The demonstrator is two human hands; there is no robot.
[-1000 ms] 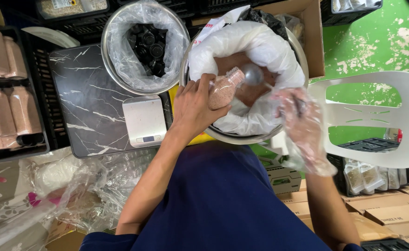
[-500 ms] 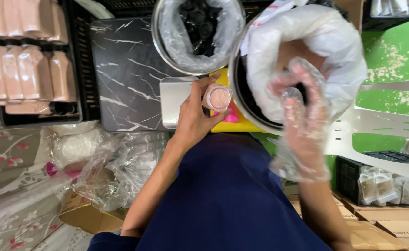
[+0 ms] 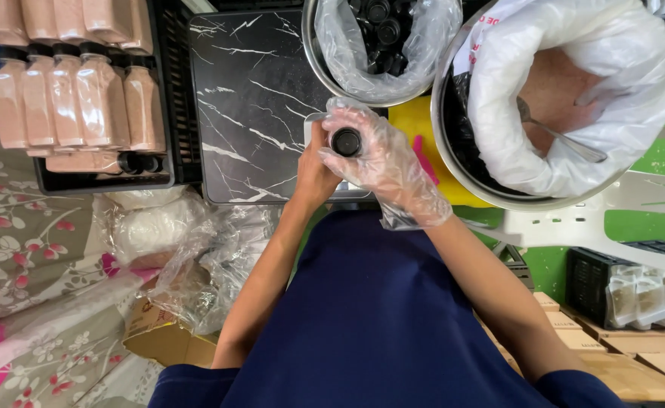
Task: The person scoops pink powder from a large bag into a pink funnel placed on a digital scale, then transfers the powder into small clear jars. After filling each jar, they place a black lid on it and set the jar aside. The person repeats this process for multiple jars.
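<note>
My bare left hand [image 3: 315,170] grips a small bottle from the side, over a white kitchen scale [image 3: 313,121]. My right hand [image 3: 381,159], in a clear plastic glove, closes around the bottle's top, fingers on its black cap [image 3: 346,141]. The bottle's body is hidden by both hands. To the right stands a large bowl [image 3: 453,162] lined with a white bag of pink powder [image 3: 555,94], a metal spoon [image 3: 563,136] resting in it.
A metal bowl of black caps [image 3: 378,38] in a clear bag sits at the top. A marble-look board [image 3: 253,91] lies under the scale. A black crate [image 3: 166,98] on the left holds filled bottles [image 3: 75,98]. Plastic bags [image 3: 189,249] lie lower left.
The gloved right hand left the powder bowl and came onto the bottle with a black cap. The open bottle now has the cap on top. The left hand lowered it over the scale.
</note>
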